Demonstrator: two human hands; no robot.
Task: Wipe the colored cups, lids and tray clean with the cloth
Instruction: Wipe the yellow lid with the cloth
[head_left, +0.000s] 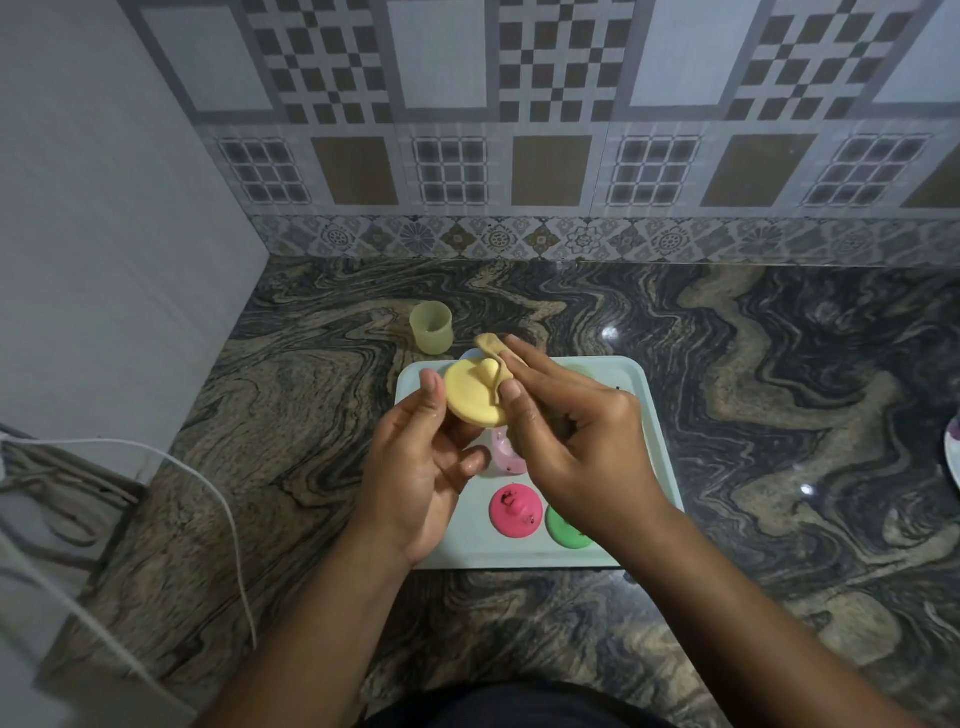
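On counter (779, 415): tray (493, 556), cup (430, 335) behind its left corner. In tray's near part, two lids (516, 511) side by side; third lid (472, 397) held above far left.

Worktop (779, 415) of dark polished stone, veined with tan swirls, bounded at the back by a patterned tiled wall (519, 156) and at the left by a plain wall (104, 208). Directly beneath the fingers (524, 358): pale mint tray (493, 556) with rounded corners and raised rim, flat on the stone. Beyond the fingers and slightly to their left, just beside the tray's far left corner: translucent yellow-green cup (431, 328), upright, mouth up; contact with the tray not discernible. Well to the right of the fingers, at the frame edge: part of a white plate (953, 457) with a purplish pattern, mostly cropped. Two small bright reflections on the stone, also right of the fingers.
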